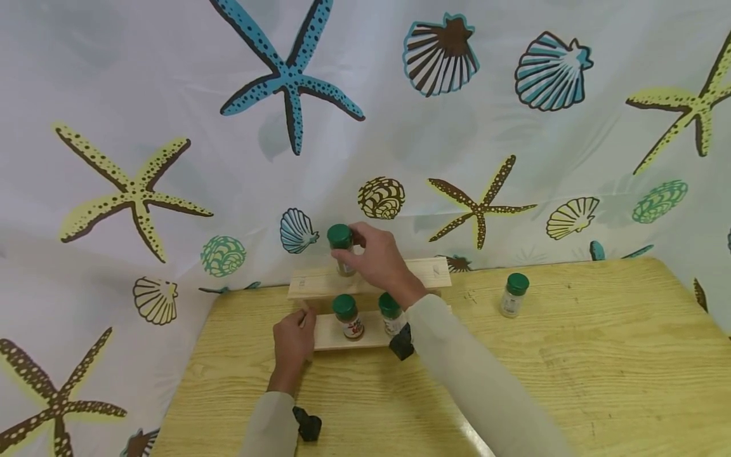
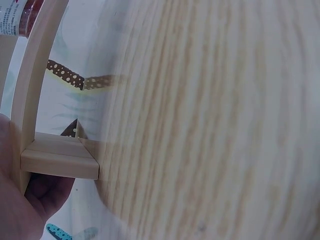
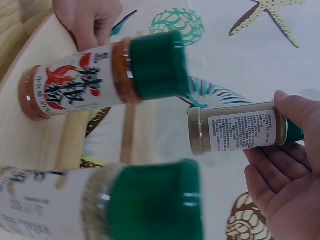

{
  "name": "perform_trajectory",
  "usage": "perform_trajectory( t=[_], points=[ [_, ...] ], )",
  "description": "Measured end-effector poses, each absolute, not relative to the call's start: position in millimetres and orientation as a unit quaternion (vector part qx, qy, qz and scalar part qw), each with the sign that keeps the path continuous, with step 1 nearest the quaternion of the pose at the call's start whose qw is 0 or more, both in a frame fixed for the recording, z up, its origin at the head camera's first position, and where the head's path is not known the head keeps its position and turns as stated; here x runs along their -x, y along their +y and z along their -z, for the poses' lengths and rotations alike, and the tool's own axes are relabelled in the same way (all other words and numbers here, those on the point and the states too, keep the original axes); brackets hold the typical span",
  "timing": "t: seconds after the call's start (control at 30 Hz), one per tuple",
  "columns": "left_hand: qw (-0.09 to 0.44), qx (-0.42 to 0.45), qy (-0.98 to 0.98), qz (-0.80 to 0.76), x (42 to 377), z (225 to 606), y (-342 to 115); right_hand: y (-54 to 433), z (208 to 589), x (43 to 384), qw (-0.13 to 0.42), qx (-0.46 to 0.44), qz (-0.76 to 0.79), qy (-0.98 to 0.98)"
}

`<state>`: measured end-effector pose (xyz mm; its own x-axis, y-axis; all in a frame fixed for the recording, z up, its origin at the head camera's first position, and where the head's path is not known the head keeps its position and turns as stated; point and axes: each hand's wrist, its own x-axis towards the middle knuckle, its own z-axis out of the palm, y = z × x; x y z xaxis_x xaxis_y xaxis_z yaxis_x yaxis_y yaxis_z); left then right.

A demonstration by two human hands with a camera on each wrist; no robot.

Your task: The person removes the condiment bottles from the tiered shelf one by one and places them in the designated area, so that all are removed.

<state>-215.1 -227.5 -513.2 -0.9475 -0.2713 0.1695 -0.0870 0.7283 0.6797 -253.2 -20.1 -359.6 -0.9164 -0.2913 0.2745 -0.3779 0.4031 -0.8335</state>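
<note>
My right hand [image 1: 377, 257] pinches a green-capped spice jar [image 1: 341, 237] by its upper end, over the left half of the rack's upper shelf [image 1: 425, 271]. In the right wrist view the held spice jar [image 3: 242, 127] shows a printed white label and brownish powder, with its base apart from the two jars nearby. My left hand [image 1: 294, 339] grips the left end of the two-tier wooden rack, thumb in front, by the lower shelf [image 1: 327, 333]. On that shelf stand a jar with red chilies on its label [image 1: 349, 317] and another green-capped jar [image 1: 391, 312], partly behind my right wrist.
One more green-capped jar [image 1: 514, 295] stands upright on the wooden table [image 1: 577, 343], right of the rack. Behind the table hangs a white cloth [image 1: 365, 139] printed with starfish and shells, close to the rack's back.
</note>
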Motion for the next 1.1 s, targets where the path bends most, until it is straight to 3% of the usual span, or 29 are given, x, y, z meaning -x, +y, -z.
perform_trajectory(
  t=[0.43, 1.1],
  points=[
    [0.126, -0.101, -0.921, 0.354, 215.8, 510.9, -229.0, 8.0, 343.4, 247.1, 0.077, -0.207, -0.504, -0.835],
    [0.141, -0.09, -0.919, 0.358, 214.7, 511.8, -226.7, 118.1, 346.1, 246.2, 0.141, -0.131, -0.467, -0.863]
  ],
)
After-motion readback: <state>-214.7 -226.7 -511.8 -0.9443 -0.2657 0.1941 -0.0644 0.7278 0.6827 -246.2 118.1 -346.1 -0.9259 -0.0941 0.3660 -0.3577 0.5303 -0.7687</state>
